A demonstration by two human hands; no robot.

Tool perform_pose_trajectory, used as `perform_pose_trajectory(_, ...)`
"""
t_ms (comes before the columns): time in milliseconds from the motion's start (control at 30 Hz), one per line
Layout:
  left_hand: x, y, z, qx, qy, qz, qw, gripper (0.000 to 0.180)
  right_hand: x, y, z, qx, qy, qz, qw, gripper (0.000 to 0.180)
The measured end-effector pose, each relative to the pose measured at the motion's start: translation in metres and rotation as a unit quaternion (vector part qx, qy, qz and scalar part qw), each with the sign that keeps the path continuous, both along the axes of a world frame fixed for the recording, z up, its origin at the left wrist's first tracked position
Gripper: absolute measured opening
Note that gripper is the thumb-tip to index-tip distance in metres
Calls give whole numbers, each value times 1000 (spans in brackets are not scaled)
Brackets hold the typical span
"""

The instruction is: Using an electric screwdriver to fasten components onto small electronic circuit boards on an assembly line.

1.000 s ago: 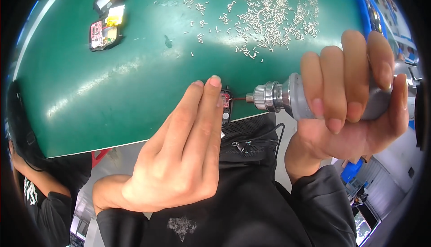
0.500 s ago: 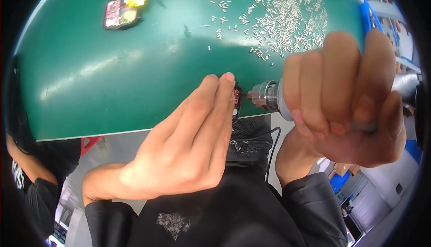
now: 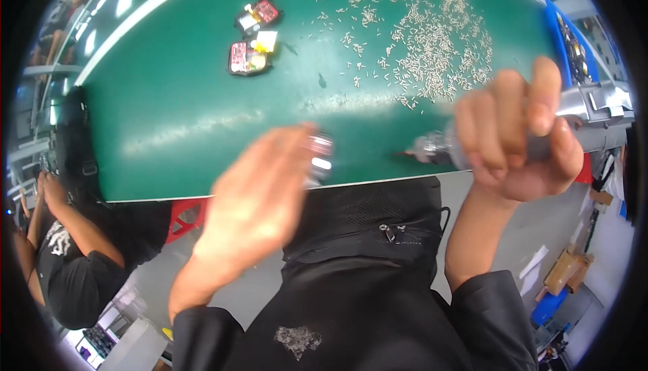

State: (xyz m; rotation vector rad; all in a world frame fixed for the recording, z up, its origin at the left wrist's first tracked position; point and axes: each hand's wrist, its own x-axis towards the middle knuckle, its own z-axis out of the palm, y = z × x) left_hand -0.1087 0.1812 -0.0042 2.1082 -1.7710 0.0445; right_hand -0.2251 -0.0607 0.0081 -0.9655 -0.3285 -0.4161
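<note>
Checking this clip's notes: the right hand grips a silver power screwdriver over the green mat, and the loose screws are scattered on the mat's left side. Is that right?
Not quite. The head view shows the screws scattered on the green mat's right side. The right hand does grip the silver power screwdriver.

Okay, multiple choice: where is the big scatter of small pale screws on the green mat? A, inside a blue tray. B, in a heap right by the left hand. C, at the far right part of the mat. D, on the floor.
C: the small pale screws lie spread over the far right part of the green mat, well beyond the left hand and the right hand gripping the electric screwdriver.
</note>
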Motion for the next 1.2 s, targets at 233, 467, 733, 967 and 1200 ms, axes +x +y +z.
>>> perform_pose_trajectory(233, 62, 51, 4, -4, -246, 369, 896, 51, -40, -7, -30, 175, 37, -141, 974, 14)
perform_pose_trajectory(467, 12, -49, -11, -81, 1, 52, 995, 37, -43, -5, -43, 232, 24, -157, 960, 13)
perform_pose_trajectory(733, 17, -66, -3, -39, -128, -11, 991, 27, -44, -6, -47, 229, 17, -138, 963, 17)
perform_pose_trajectory(967, 18, -68, -3, -54, -75, -53, 994, 22, -50, -8, -45, 229, 18, -142, 963, 17)
perform_pose_trajectory(1200, -25, -45, -13, -157, 325, 73, 930, 11, -45, 1, -34, 271, 11, -164, 948, 12)
